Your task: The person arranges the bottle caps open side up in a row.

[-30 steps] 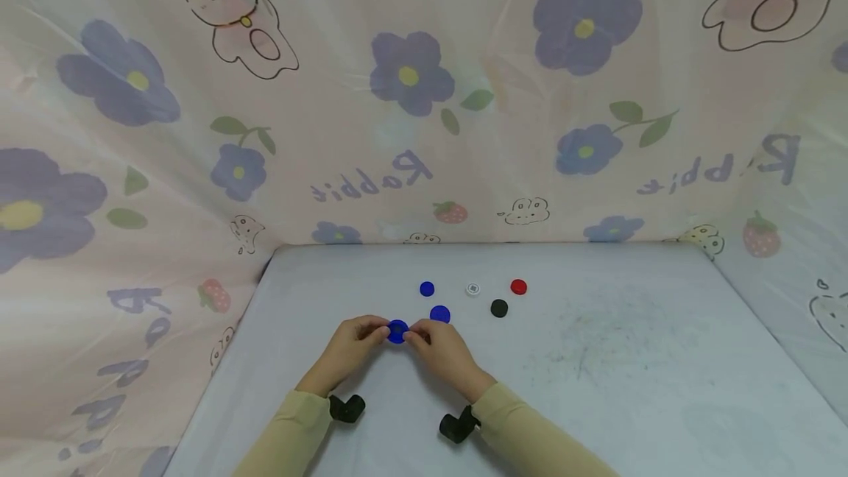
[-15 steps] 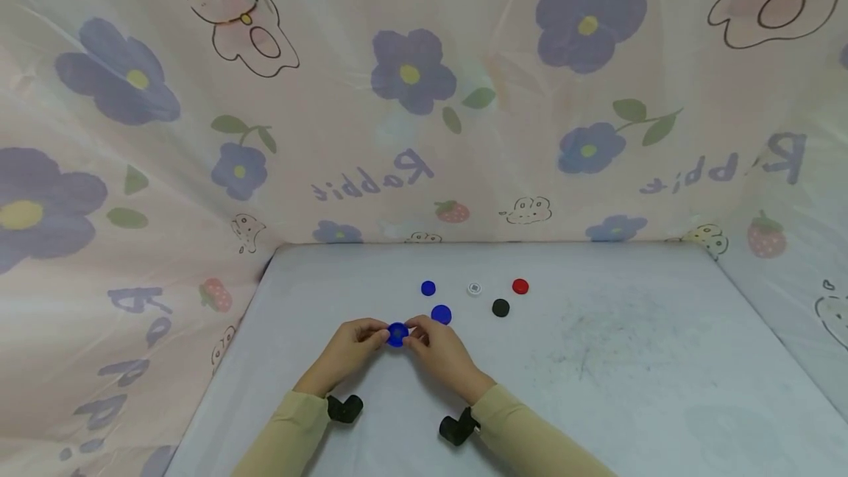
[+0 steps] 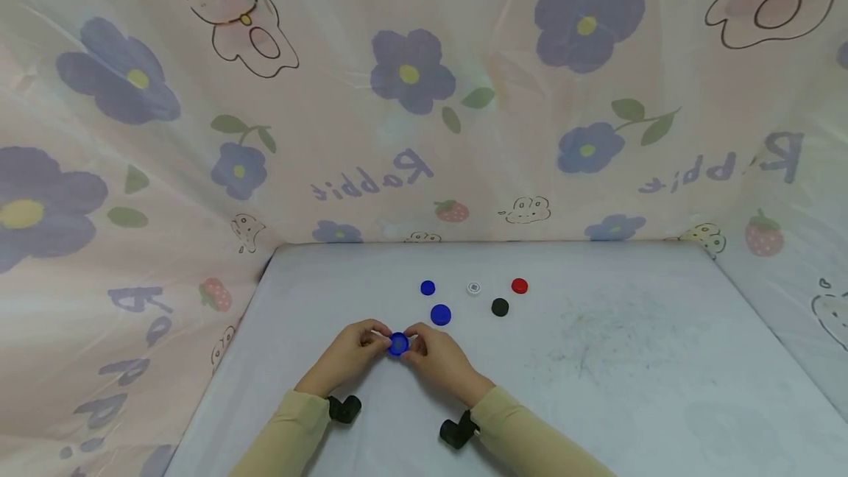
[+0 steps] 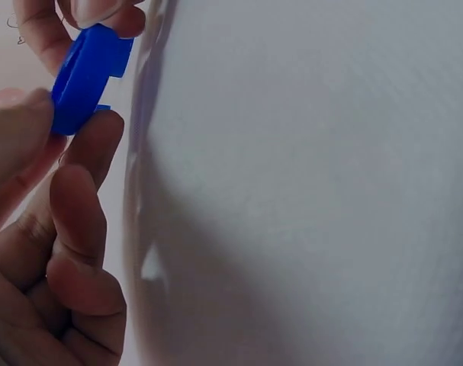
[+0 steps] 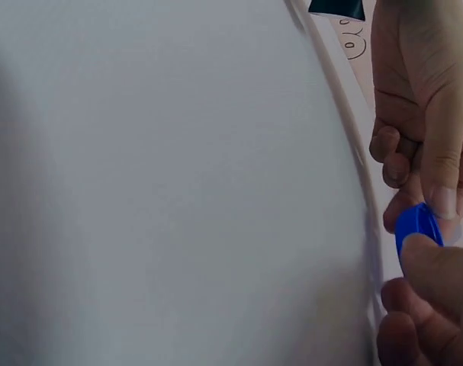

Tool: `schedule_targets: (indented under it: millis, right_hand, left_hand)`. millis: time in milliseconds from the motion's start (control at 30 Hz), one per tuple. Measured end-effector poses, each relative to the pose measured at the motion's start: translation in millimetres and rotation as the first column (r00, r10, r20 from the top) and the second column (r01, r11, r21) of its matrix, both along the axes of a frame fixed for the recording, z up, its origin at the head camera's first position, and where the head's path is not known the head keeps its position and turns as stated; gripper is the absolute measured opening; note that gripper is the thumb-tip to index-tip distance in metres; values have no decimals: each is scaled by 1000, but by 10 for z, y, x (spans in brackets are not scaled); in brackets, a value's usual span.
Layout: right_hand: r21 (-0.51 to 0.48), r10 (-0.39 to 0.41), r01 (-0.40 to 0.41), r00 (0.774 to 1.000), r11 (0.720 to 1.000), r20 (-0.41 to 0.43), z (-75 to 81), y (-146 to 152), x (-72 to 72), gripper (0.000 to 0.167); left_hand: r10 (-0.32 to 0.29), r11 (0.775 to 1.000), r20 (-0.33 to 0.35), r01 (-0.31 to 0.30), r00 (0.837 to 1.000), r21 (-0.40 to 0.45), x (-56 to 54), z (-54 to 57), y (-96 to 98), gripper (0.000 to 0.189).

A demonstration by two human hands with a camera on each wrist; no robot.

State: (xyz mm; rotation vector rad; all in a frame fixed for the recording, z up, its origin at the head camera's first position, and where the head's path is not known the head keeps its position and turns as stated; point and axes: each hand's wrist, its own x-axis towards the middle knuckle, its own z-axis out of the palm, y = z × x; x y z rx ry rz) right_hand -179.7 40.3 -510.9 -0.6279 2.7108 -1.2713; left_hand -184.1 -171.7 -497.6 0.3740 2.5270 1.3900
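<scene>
A blue round plastic piece (image 3: 398,344) with a raised rim is held between both hands above the table. My left hand (image 3: 354,355) pinches its left side between thumb and index finger. My right hand (image 3: 440,361) grips the opposite side with thumb and fingertips. Seen edge-on in the left wrist view, the blue piece (image 4: 82,80) has short tabs standing out from one face. In the right wrist view the fingers of both hands partly cover the blue piece (image 5: 417,223). Just beyond the right hand lies a larger blue disc (image 3: 440,315).
Farther back on the white table (image 3: 636,403) lie a small blue disc (image 3: 428,288), a white disc (image 3: 473,288), a red disc (image 3: 520,285) and a black disc (image 3: 500,307). A patterned curtain (image 3: 477,146) rises behind the table's far edge.
Both hands have drawn the blue piece slightly toward the body, and its rimmed face shows more fully. The right fingers have shifted, uncovering the larger blue disc. The other discs stay put.
</scene>
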Motion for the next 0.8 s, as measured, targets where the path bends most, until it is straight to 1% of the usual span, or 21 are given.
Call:
schedule_targets:
  millis: [167, 267, 400, 567, 667, 800]
  right_hand:
    - [19, -11, 11, 1000, 1000, 4, -15, 6, 10, 31]
    - [38, -16, 16, 1000, 999, -1, -10, 9, 11, 31]
    - [66, -17, 17, 1000, 998, -8, -17, 10, 5, 29]
    - [76, -17, 17, 1000, 997, -10, -47, 7, -11, 27]
    - [74, -20, 21, 1000, 997, -13, -55, 8, -16, 27]
    - [81, -24, 25, 1000, 996, -14, -68, 15, -24, 27]
  left_hand:
    - [-23, 1000, 18, 23, 1000, -6, -7, -25, 24, 23]
    - [-34, 999, 15, 35, 999, -21, -13, -29, 41, 28]
    - [-35, 997, -1, 34, 999, -67, -17, -29, 55, 26]
    - [-19, 991, -13, 17, 1000, -129, -28, -66, 58, 24]
    - [-17, 990, -9, 15, 1000, -137, -39, -80, 55, 24]
    - [-28, 991, -8, 27, 1000, -132, -54, -84, 50, 25]
